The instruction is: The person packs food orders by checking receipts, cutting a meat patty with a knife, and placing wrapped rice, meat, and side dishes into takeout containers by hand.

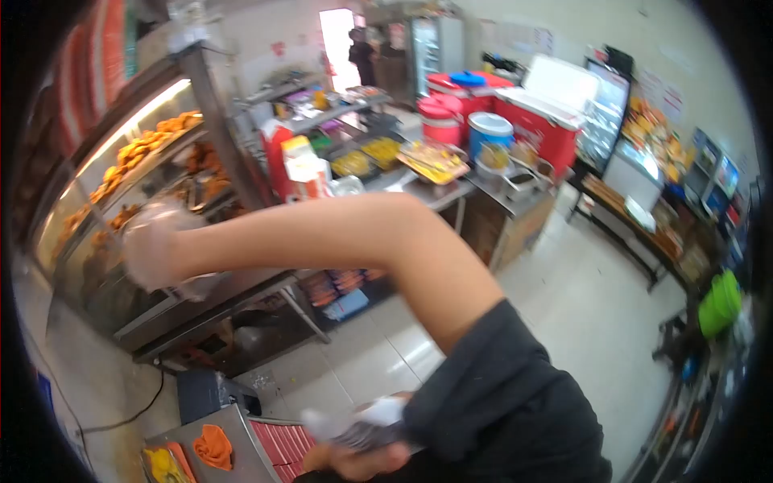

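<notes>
My right arm, in a dark sleeve, stretches across the view to the left. My right hand [157, 245], in a clear plastic glove, is in front of the heated display cabinet [211, 105]. Its fingers are smeared by motion, so I cannot tell what it holds, if anything. Behind it, pieces of golden fried food [141, 157] lie on the cabinet's shelves. Low in the view, my left hand [362, 460] is closed around a blurred white and dark-striped item [374, 427], partly hidden by my sleeve.
An orange cloth [212, 447] lies on a metal table beside red-striped packaging [282, 445]. Steel counters carry trays of yellow food [378, 151], a yellow-topped tray [435, 163] and a blue bucket [489, 133]. Red coolers [539, 125] stand behind. A person [362, 56] is near the doorway.
</notes>
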Motion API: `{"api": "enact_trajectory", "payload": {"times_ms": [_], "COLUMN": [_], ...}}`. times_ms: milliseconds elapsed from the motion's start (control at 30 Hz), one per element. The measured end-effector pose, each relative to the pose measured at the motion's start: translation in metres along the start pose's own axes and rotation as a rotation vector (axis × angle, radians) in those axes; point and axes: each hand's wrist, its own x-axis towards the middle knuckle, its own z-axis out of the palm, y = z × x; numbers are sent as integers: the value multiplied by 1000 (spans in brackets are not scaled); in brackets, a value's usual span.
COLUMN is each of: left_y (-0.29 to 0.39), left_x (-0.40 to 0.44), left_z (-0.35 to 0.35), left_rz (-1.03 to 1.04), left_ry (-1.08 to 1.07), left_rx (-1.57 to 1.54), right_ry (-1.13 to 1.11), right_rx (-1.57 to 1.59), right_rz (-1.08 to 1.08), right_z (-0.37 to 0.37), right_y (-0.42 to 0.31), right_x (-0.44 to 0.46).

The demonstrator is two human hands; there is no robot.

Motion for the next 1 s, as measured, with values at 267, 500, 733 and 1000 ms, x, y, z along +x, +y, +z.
{"api": "enact_trajectory", "payload": {"times_ms": [267,500,733,1000], "left_y": [-11,-15,-13,-8], "left_x": [-11,-7,-18,-26], "left_z": [19,20,8,-14], "left_rz": [575,730,799,835], "left_ry": [-390,-478,-467,-450], "left_rx": [56,1,13,70], "right_ry": [-292,-246,-195,-129], "right_rx": [97,20,17,153], "right_rz": [-12,-64,-95,-108], "right_z": [-51,-40,-27,-4], "right_y": [-60,-108,-138,-148], "right_x": [101,135,167,161]}}
